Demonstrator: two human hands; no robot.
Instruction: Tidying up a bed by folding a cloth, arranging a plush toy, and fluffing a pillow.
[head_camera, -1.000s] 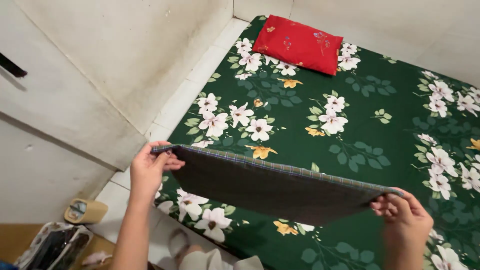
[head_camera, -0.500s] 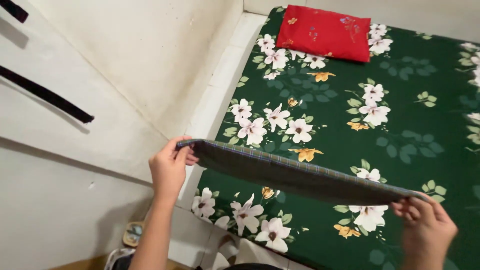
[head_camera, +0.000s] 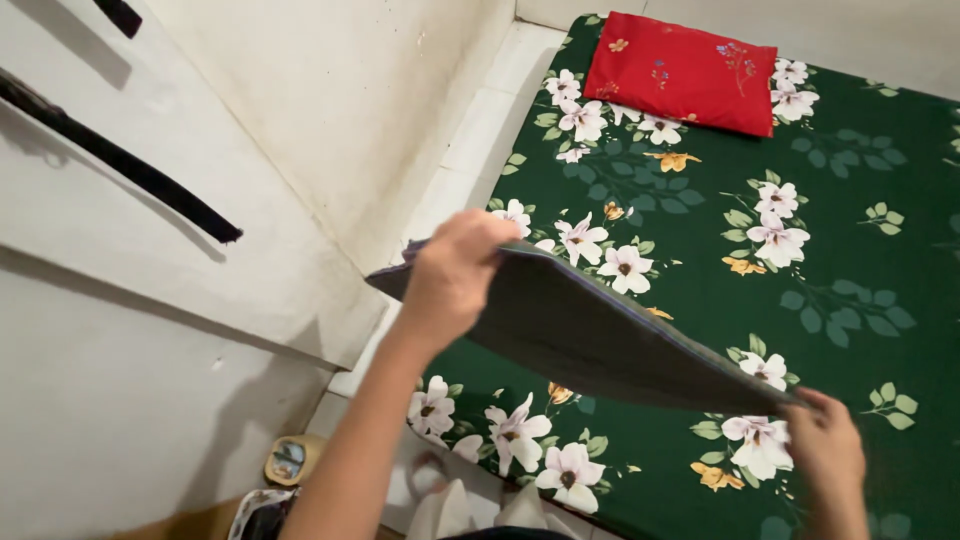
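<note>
I hold a dark grey-brown checked cloth (head_camera: 590, 335), folded flat, stretched between both hands above a mattress. My left hand (head_camera: 455, 275) grips its left end, raised and turned over the fabric. My right hand (head_camera: 828, 450) pinches the right end low at the frame's bottom right. Below lies the mattress with a dark green sheet (head_camera: 850, 260) printed with white and orange flowers. A red pillow (head_camera: 685, 72) with small flower motifs rests at the far end of the mattress.
A stained white wall (head_camera: 300, 120) runs along the left, with black straps (head_camera: 120, 165) hanging on it. White floor tiles (head_camera: 480, 130) border the mattress. A small round object (head_camera: 292, 460) and a bag (head_camera: 262, 515) lie on the floor at bottom left.
My left hand has swung up and rightward, bringing its end of the cloth toward the right hand. The view has shifted slightly left.
</note>
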